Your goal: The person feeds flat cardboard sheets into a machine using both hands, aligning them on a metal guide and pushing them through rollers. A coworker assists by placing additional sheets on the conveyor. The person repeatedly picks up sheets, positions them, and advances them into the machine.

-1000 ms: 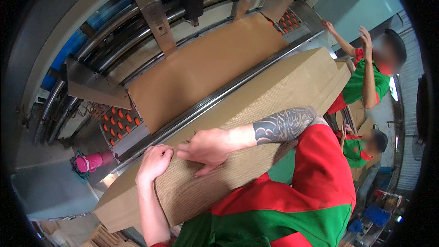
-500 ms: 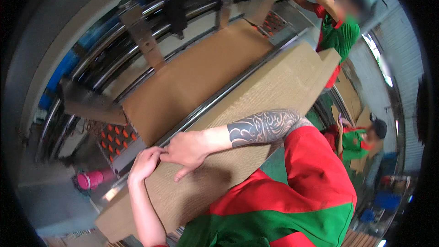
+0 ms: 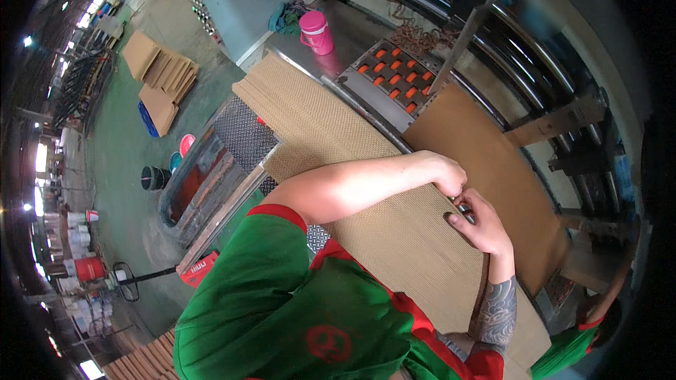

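Note:
A long stack of corrugated cardboard (image 3: pixel 415 239) lies in front of me, its ridged edges facing up. My left hand (image 3: pixel 448 173) rests at its far edge beside the metal bar, fingers curled in; whatever is inside them is hidden. Just to the right, my right hand (image 3: pixel 484 225) touches the same edge, thumb apart from bent fingers. The fingertips of both hands nearly meet. Beyond the bar, a flat brown cardboard sheet (image 3: pixel 486 162) lies on the machine.
Orange rollers (image 3: pixel 396 74) and a pink lidded bucket (image 3: pixel 316 33) stand beyond the bar. Shiny machine rollers (image 3: pixel 521 63) run at far right. A green sleeve (image 3: pixel 567 352) of another person shows lower right. Cardboard piles (image 3: pixel 158 74) and a dark bucket (image 3: pixel 153 178) stand on the floor at left.
My view has swung left, bringing in the floor and the stack's left end. Both hands stay close together at the stack's edge. My left fingers now look more curled; the right hand lies less flat.

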